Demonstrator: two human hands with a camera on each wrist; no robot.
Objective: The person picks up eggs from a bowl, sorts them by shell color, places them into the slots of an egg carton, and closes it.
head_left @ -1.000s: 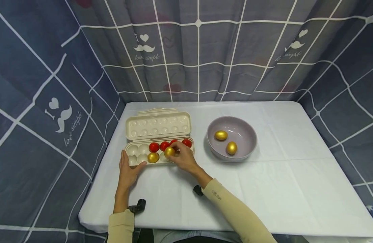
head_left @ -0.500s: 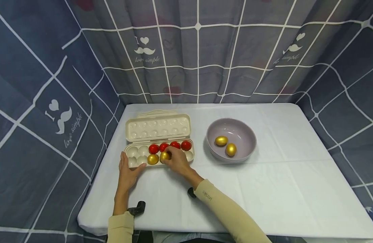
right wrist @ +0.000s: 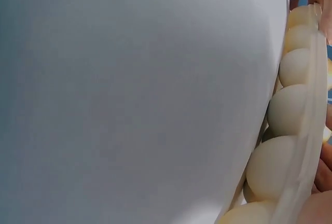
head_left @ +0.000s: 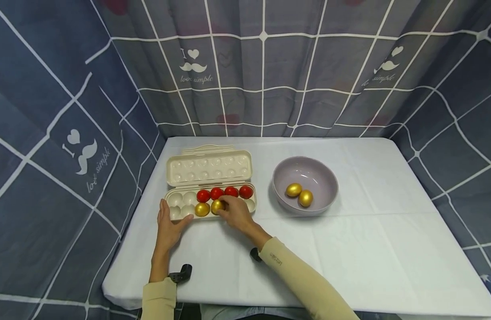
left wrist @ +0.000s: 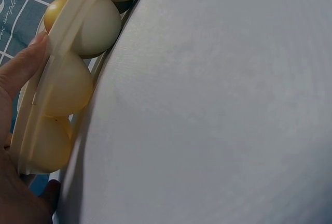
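An open cream egg carton [head_left: 209, 165] lies on the left of the table, its lid folded back. Several red eggs [head_left: 231, 191] fill part of its back row, and one golden egg [head_left: 202, 209] sits in the front row. My right hand [head_left: 238, 214] pinches another golden egg [head_left: 217, 206] at the front-row cup just right of that one. With thumb and fingers spread around the left front corner, my left hand [head_left: 170, 229] holds the carton. In the left wrist view the left thumb [left wrist: 26, 63] presses the carton's rim. The right fingertips are partly hidden behind the carton in the right wrist view.
A mauve bowl [head_left: 329, 189] with two golden eggs [head_left: 299, 194] inside stands right of the carton. White cloth [head_left: 373, 249] covers the table. A checked curtain [head_left: 285, 66] encloses the back and both sides.
My right hand has moved slightly left and down with the golden egg, bringing it to the front-row cup. In the bowl, the two eggs have rolled closer together. The left hand stays put.
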